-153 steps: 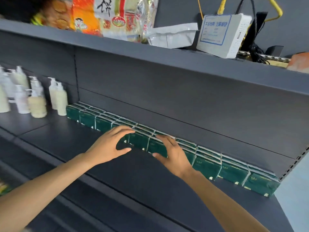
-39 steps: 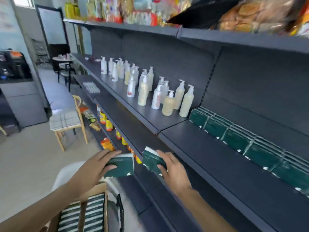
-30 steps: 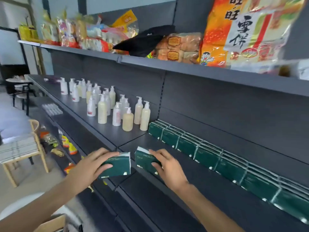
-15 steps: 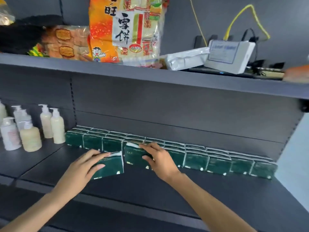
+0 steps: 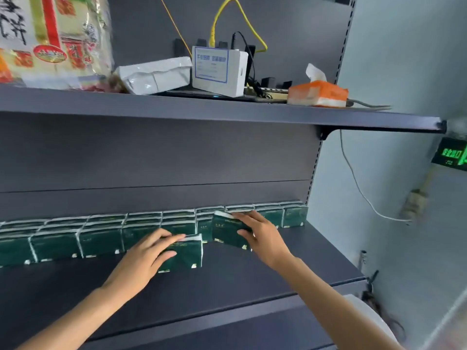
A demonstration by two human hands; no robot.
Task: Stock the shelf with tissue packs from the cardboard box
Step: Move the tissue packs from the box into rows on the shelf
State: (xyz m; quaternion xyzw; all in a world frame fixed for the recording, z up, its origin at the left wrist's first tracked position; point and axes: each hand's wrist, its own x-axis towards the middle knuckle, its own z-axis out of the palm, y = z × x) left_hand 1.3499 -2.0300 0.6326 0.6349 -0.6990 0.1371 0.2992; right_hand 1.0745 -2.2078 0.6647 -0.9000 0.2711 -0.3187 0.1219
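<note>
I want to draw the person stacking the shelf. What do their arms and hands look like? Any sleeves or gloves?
Draw two bare arms coming up from the bottom of the picture. No sleeves show anywhere on the forearms. The left hand and the right hand wear no gloves. I see no watch, bracelet or ring on either. The fingers are slim, with short plain nails.

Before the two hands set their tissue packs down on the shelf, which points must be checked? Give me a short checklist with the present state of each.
1. Left hand grips its tissue pack: ok.
2. Right hand grips its own pack: ok.
3. Free shelf surface in front of the row of packs: ok.
4. Left pack upright like the row: ok.
5. Right pack level: not ok, it is tilted.
6. Gap left in the row behind the hands: cannot tell, the hands hide it.
</note>
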